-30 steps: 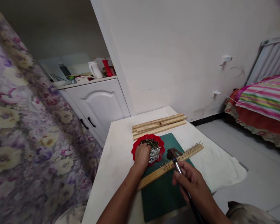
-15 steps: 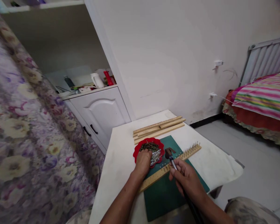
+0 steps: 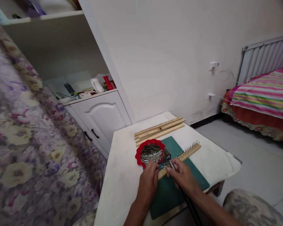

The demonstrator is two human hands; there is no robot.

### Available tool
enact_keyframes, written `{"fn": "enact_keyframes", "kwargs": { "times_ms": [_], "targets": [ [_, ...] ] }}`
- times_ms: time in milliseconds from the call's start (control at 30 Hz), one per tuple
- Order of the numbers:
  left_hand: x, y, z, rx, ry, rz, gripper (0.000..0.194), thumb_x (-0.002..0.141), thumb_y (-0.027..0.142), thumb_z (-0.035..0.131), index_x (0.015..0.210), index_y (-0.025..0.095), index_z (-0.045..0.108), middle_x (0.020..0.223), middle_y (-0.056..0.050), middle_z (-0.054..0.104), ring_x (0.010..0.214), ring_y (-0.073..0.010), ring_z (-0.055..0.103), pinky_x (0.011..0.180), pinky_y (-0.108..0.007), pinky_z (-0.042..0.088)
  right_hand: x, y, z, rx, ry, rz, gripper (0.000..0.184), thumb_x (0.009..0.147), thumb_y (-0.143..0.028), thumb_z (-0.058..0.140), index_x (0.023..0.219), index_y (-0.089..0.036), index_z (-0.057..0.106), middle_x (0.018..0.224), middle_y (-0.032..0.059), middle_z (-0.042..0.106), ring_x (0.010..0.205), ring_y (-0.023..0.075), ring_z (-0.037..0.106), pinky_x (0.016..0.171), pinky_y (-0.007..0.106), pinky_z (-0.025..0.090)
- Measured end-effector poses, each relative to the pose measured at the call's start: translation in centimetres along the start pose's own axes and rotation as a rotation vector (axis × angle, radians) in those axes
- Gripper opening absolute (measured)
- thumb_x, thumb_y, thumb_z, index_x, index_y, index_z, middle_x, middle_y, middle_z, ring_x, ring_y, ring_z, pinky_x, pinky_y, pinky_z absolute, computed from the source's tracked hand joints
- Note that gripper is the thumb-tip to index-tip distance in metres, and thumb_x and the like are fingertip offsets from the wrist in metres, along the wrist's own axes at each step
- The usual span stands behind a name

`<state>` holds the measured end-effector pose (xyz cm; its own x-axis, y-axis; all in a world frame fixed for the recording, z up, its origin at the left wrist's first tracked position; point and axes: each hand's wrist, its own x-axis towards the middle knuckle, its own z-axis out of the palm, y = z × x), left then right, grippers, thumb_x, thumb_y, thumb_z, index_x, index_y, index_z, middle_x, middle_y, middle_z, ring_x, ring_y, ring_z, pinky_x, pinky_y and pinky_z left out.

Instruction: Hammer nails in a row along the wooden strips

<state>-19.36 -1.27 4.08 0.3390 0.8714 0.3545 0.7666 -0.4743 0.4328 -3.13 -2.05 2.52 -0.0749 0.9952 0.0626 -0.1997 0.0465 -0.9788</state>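
My right hand [image 3: 182, 175] is closed around a hammer [image 3: 171, 161], gripped close below its dark metal head. Beside it, my left hand [image 3: 149, 179] is closed over the near part of a wooden strip [image 3: 162, 173], in front of the red dish; whatever its fingers pinch is hidden. Several nails [image 3: 190, 150] stand upright in a row along the far end of the strip. The strip lies across a green mat [image 3: 165, 197]. Silvery and dark nails [image 3: 152, 153] fill the red scalloped dish [image 3: 138, 155].
More wooden strips [image 3: 159, 129] lie at the back of the white-covered table [image 3: 118, 169]. A floral curtain [image 3: 49, 141] hangs at the left, by a white cabinet [image 3: 103, 113]. To the right is a bed with a striped cover [image 3: 266, 94]. The wall [image 3: 167, 62] rises behind the table.
My left hand has come out of the red dish and moved toward me, down to the wooden strip. My right hand, with the hammer, has shifted slightly left. The view has shifted slightly.
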Motion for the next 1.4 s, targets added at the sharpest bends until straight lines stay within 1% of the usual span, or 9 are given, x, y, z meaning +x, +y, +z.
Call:
{"fn": "enact_keyframes", "kwargs": {
  "times_ms": [133, 333, 433, 533, 600, 700, 800, 900, 1400],
  "targets": [
    [-1.6, 2.4, 0.0, -0.23, 0.018, -0.018, 0.017, 0.088, 0.024, 0.042, 0.078, 0.02, 0.055, 0.083, -0.005, 0.057, 0.078, -0.0167, 0.054, 0.068, -0.027, 0.043, -0.3, 0.4, 0.0, 0.045, -0.035, 0.019, 0.02, 0.076, -0.035, 0.059, 0.078, -0.019, 0.048, 0.056, -0.0089, 0.058, 0.025, 0.0029, 0.036, 0.027, 0.015, 0.026],
    [-2.1, 2.5, 2.6, -0.984, 0.15, -0.447, 0.015, 0.072, 0.029, 0.065, 0.077, 0.017, 0.058, 0.066, 0.001, 0.063, 0.065, -0.0141, 0.059, 0.065, -0.025, 0.045, -0.8, 0.3, -0.2, 0.129, -0.076, 0.052, 0.027, 0.074, -0.04, 0.061, 0.083, -0.018, 0.048, 0.056, -0.0074, 0.061, 0.023, 0.0025, 0.034, 0.026, 0.015, 0.024],
    [-2.4, 2.9, 4.1, -1.227, 0.256, -0.509, 0.015, 0.069, 0.027, 0.068, 0.076, 0.016, 0.062, 0.065, 0.001, 0.064, 0.066, -0.0126, 0.059, 0.07, -0.026, 0.046, -0.9, 0.4, -0.2, 0.151, -0.067, 0.062, 0.028, 0.074, -0.041, 0.062, 0.084, -0.018, 0.048, 0.056, -0.0069, 0.061, 0.024, 0.0023, 0.034, 0.026, 0.015, 0.025],
    [-2.4, 2.9, 4.5, -1.326, 0.289, -0.554, 0.016, 0.066, 0.027, 0.069, 0.075, 0.015, 0.063, 0.067, 0.001, 0.064, 0.067, -0.0128, 0.06, 0.072, -0.027, 0.046, -1.0, 0.3, -0.2, 0.149, -0.052, 0.07, 0.029, 0.075, -0.042, 0.063, 0.084, -0.018, 0.049, 0.057, -0.0067, 0.062, 0.024, 0.0023, 0.034, 0.026, 0.014, 0.025],
    [-2.2, 2.2, 3.9, -1.291, 0.323, -0.586, 0.017, 0.068, 0.029, 0.068, 0.078, 0.016, 0.063, 0.066, 0.002, 0.063, 0.065, -0.0124, 0.059, 0.069, -0.026, 0.046, -1.1, 0.0, -0.3, 0.124, -0.037, 0.07, 0.028, 0.077, -0.044, 0.06, 0.082, -0.019, 0.049, 0.061, -0.0058, 0.063, 0.024, 0.0024, 0.035, 0.025, 0.014, 0.024],
    [-1.7, 0.4, 2.8, -1.021, 0.329, -0.59, 0.017, 0.072, 0.031, 0.065, 0.081, 0.017, 0.063, 0.068, 0.002, 0.063, 0.066, -0.0124, 0.058, 0.065, -0.023, 0.044, -1.2, -0.9, -0.7, 0.081, 0.016, 0.041, 0.026, 0.082, -0.045, 0.053, 0.081, -0.02, 0.048, 0.064, -0.0059, 0.062, 0.024, 0.0027, 0.037, 0.025, 0.014, 0.024],
    [-1.4, -1.2, 2.6, -0.689, 0.238, -0.461, 0.014, 0.073, 0.03, 0.063, 0.075, 0.017, 0.065, 0.073, 0.001, 0.064, 0.072, -0.0145, 0.059, 0.067, -0.023, 0.044, -1.3, -1.7, -1.3, 0.055, 0.064, 0.021, 0.023, 0.083, -0.042, 0.052, 0.08, -0.02, 0.048, 0.062, -0.0073, 0.06, 0.026, 0.0032, 0.038, 0.026, 0.015, 0.025],
    [-1.2, -1.6, 3.4, -0.503, 0.22, -0.341, 0.016, 0.076, 0.032, 0.059, 0.073, 0.017, 0.065, 0.075, -0.001, 0.063, 0.075, -0.0165, 0.059, 0.069, -0.025, 0.045, -1.3, -2.0, -1.5, 0.052, 0.063, 0.02, 0.021, 0.083, -0.041, 0.052, 0.079, -0.021, 0.046, 0.062, -0.0077, 0.06, 0.026, 0.003, 0.038, 0.026, 0.015, 0.026],
    [-0.7, -1.3, 5.1, -0.277, 0.176, -0.245, 0.016, 0.083, 0.025, 0.049, 0.075, 0.019, 0.063, 0.078, -0.001, 0.062, 0.075, -0.0146, 0.058, 0.069, -0.025, 0.044, -1.5, -1.9, -1.2, 0.052, 0.031, 0.044, 0.017, 0.084, -0.037, 0.051, 0.083, -0.02, 0.048, 0.06, -0.0084, 0.058, 0.025, 0.0023, 0.037, 0.026, 0.014, 0.024]
  ]
}}
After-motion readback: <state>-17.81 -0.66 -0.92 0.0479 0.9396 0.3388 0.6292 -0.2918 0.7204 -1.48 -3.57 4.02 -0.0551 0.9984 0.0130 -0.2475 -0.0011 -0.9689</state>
